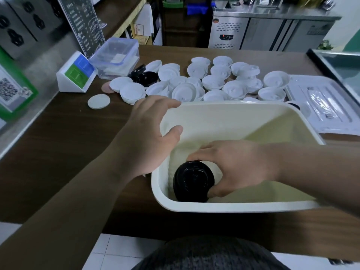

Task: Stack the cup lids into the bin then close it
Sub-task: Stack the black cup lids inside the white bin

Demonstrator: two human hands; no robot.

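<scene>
A white rectangular bin [229, 208] stands on the brown counter close to me. My right hand [239, 168] reaches inside it and grips a stack of black cup lids [192, 182] standing in the near left corner. My left hand [150, 133] grips the bin's far left rim, thumb inside and fingers over the edge. Behind the bin lie several white cup lids [212, 82] in loose stacks, with a few more black lids [145, 76] among them. The bin's clear lid [321, 106] lies flat to the right of the bin.
A clear lidded plastic box [115, 55] and a white stand with a blue and green label [77, 74] sit at the back left. A chalkboard menu [81, 24] leans behind them. A steel fridge unit [272, 32] stands beyond the counter.
</scene>
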